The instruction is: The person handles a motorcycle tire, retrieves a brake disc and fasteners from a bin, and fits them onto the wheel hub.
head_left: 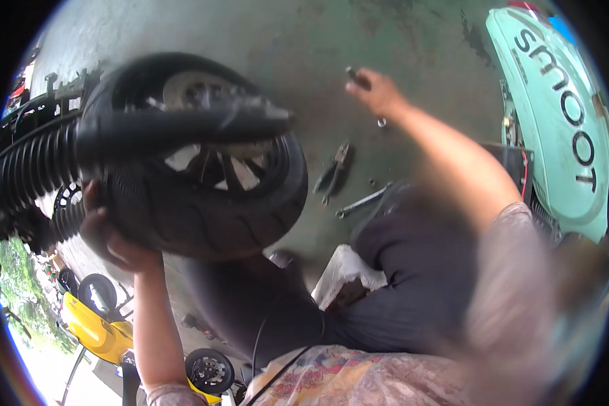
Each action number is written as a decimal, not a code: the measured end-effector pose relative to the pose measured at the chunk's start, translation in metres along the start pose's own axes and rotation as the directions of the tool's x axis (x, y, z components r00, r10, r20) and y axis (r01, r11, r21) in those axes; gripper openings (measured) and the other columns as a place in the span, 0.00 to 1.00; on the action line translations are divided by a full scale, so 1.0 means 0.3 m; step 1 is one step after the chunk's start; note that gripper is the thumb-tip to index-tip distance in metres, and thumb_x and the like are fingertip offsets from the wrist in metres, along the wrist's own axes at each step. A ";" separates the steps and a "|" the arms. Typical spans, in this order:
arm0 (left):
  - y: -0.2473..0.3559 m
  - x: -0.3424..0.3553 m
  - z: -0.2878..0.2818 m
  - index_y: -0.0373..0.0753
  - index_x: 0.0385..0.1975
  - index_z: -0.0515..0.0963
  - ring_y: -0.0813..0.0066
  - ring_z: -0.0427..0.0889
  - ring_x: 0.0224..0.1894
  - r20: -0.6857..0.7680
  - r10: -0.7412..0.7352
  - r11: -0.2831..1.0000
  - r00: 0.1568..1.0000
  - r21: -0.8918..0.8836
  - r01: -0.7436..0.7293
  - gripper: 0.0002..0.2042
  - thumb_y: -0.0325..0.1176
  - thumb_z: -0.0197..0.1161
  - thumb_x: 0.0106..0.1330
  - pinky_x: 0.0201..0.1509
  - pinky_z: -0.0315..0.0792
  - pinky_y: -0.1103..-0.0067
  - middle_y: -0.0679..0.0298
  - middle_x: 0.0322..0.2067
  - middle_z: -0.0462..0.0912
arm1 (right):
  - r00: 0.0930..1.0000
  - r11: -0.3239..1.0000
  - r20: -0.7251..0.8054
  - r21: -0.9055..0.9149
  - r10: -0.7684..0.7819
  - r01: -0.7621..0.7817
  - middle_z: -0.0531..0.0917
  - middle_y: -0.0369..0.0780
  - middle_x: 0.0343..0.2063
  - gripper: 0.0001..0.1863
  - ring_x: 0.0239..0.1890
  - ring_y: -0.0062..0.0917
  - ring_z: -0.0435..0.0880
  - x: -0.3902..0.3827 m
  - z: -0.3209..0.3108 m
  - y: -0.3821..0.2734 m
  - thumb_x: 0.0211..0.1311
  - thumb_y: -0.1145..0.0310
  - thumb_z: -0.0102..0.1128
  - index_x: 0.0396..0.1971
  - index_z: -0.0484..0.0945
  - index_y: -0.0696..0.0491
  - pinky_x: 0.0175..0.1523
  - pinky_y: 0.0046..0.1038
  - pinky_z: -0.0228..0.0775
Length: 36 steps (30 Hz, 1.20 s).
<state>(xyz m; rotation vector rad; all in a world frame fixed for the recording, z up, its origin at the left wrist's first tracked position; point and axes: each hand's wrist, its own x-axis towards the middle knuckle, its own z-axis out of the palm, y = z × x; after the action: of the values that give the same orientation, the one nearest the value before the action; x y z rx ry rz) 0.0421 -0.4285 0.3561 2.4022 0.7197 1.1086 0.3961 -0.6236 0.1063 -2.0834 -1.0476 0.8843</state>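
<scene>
A scooter wheel (203,223) with a black tyre and spoked rim fills the left of the view. My left hand (118,240) grips the tyre from its lower left side, fingers curled against the tread. Across the wheel runs a black fork leg (183,127), ending in a ribbed rubber boot (37,159). Well right of the wheel, my right hand (379,93) is closed around a short dark cylindrical tool (358,78), its exact kind unclear. A small metal ring (381,122) shows just below that hand; whether it belongs to the held tool I cannot tell.
Pliers (333,174) and a long wrench (363,201) lie on the floor before my knees. A mint-green body panel (555,115) stands at the right. Behind on the left are a yellow scooter (95,328) and a loose wheel (210,370).
</scene>
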 end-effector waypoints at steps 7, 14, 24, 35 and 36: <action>0.068 -0.016 0.001 0.32 0.38 0.64 0.46 0.71 0.54 0.022 0.060 0.976 0.998 0.207 -0.063 0.17 0.43 0.36 0.68 0.63 0.61 0.57 0.38 0.51 0.70 | 0.965 0.951 0.238 -0.309 0.105 -0.027 0.77 0.50 0.46 0.19 0.52 0.45 0.74 0.074 0.115 0.161 0.64 0.58 0.51 0.49 0.69 0.55 0.53 0.41 0.65; 0.144 -0.256 0.049 0.32 0.49 0.65 0.55 0.73 0.50 -0.312 -0.432 0.861 0.846 0.135 0.490 0.19 0.41 0.41 0.68 0.58 0.67 0.63 0.46 0.49 0.72 | 0.958 0.991 0.254 -0.049 0.135 -0.127 0.79 0.45 0.33 0.19 0.43 0.34 0.76 0.122 0.019 0.065 0.66 0.56 0.46 0.47 0.70 0.54 0.48 0.34 0.66; -0.025 -0.534 0.130 0.36 0.61 0.62 0.61 0.69 0.60 0.759 -0.531 -0.370 0.376 -0.607 0.703 0.26 0.48 0.47 0.69 0.63 0.65 0.67 0.57 0.58 0.69 | 0.899 0.908 0.230 -0.106 -0.374 0.405 0.76 0.43 0.25 0.25 0.33 0.32 0.74 0.074 -0.156 -0.373 0.68 0.47 0.42 0.32 0.75 0.56 0.40 0.32 0.65; -0.130 -0.494 0.322 0.37 0.62 0.62 0.65 0.69 0.59 0.688 -0.164 -0.251 0.706 -0.722 0.645 0.25 0.47 0.42 0.72 0.65 0.61 0.69 0.57 0.58 0.68 | 0.909 0.812 0.172 -0.409 -0.380 0.417 0.80 0.42 0.34 0.25 0.43 0.39 0.77 0.010 -0.191 -0.448 0.66 0.43 0.40 0.39 0.77 0.49 0.47 0.39 0.68; -0.127 -0.499 0.342 0.37 0.62 0.62 0.65 0.69 0.58 0.661 -0.120 -0.420 0.741 -0.710 0.565 0.25 0.47 0.42 0.72 0.66 0.60 0.69 0.57 0.58 0.69 | 0.906 0.794 0.163 -0.438 -0.391 0.421 0.80 0.41 0.35 0.25 0.44 0.38 0.77 0.005 -0.195 -0.448 0.66 0.43 0.40 0.39 0.77 0.49 0.47 0.39 0.69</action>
<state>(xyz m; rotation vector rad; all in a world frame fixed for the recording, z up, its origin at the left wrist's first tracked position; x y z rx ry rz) 0.0288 -0.5023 0.1864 0.5386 0.1656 0.4418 0.3867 -0.5717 0.2429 -2.0708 -1.8090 0.5116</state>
